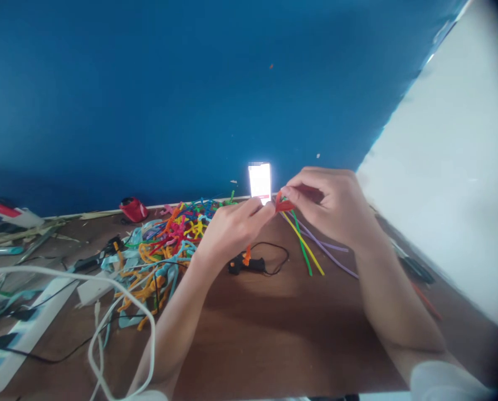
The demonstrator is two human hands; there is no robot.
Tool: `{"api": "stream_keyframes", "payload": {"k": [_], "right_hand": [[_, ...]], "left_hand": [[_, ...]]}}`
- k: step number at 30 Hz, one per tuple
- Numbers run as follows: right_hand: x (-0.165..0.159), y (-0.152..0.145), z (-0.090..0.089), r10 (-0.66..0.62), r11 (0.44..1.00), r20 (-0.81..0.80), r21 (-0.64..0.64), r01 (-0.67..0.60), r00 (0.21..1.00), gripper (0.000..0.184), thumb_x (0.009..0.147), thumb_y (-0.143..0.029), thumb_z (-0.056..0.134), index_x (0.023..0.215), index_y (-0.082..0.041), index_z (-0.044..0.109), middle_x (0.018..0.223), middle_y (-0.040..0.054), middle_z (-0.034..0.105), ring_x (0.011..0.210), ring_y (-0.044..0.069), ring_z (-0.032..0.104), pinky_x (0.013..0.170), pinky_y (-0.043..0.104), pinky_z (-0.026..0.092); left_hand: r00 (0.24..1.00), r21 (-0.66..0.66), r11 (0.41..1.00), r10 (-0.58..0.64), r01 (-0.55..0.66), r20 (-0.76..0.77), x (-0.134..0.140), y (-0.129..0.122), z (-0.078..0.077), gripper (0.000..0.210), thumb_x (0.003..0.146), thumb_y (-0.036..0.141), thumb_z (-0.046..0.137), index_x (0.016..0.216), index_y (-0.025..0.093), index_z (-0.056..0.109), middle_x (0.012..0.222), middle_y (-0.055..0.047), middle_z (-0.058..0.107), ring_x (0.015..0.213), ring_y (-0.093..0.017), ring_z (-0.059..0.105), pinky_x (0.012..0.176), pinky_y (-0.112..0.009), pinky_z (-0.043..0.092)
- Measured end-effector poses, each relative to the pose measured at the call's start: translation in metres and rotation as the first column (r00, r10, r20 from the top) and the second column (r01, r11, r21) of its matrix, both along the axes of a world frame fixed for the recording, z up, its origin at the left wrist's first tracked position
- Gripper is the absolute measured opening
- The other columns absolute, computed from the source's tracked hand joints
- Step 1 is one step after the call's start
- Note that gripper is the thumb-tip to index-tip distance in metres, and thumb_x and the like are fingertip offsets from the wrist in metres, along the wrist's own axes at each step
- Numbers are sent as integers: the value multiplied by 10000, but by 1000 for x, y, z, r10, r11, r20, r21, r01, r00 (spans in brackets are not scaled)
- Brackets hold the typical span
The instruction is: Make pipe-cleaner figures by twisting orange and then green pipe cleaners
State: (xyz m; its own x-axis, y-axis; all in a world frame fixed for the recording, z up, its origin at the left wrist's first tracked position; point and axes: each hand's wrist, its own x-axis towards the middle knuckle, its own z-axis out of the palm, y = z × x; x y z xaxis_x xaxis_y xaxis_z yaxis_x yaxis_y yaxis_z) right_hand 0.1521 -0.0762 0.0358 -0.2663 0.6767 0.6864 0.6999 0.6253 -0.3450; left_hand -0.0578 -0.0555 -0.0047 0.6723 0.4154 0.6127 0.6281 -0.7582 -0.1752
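- Nearest, a white cable point(152, 334) loops up at 7 o'clock from the middle of the view, with a white power strip point(44, 312) beyond it at 8 o'clock.
- At 4 o'clock, by the right forearm, a red-orange strip point(426, 301) lies on the brown table point(294, 334); a dark-handled tool point(416, 269) is just past it.
- At 6 o'clock sits a small black object point(255, 265) with a thin cord; what it is, I cannot tell.
- Between 8 and 9 o'clock spreads a tangled heap of coloured pipe cleaners point(169, 239), many bent or curled.
- Green point(305, 253), yellow point(313, 256) and purple pipe cleaners point(330, 257) lie at 4 o'clock, long and almost straight; they look unworked.
- Just right of the middle, towards 3 o'clock, is the orange-red pipe cleaner piece point(286, 206), raised between both hands. It appears partly shaped, already gathered or folded; its finished form cannot be judged.
- The left hand point(236, 225) has its grip pinching the piece's left end; the right hand's point(336, 203) thumb and finger pinch its upper part.
- Farther, near 12 o'clock, a lit phone point(260, 181) stands before the blue wall point(190, 83).
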Motion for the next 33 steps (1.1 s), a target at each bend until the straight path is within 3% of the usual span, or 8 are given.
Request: {"api": "stream_keyframes", "payload": {"k": [5,16,24,33], "right_hand": [[-3,-4,1,-16,1000,37,15,15,999,181,945,-239,568,811,-213,686,762,29,682,669,164,581,622,317,383],[-12,-9,-6,3,995,276,99,-32,961,212,963,-195,462,908,-196,666,851,72,693,795,206,610,650,325,386],[-18,-7,-13,-54,993,350,115,14,935,189,947,-166,467,870,-182,638,855,76,698,782,205,612,601,317,326],[-12,1,-12,-2,999,183,-43,10,983,148,938,-185,535,875,-206,666,814,25,711,671,154,580,608,295,313]], "left_hand": [[999,-72,997,20,-17,44,4,3,-5,246,1040,258,375,969,174,595,843,-47,646,705,-127,554,615,-272,335],[984,-217,974,105,-72,144,8,0,3,288,1046,289,353,953,177,602,790,-53,639,660,-131,538,591,-274,311],[910,-299,944,240,-138,339,6,3,1,255,1030,378,412,1009,230,618,714,-1,663,578,-112,538,573,-244,303],[811,-542,818,179,192,557,11,4,4,220,1022,385,408,1007,214,545,740,-12,700,673,-146,676,663,-243,490]]}}
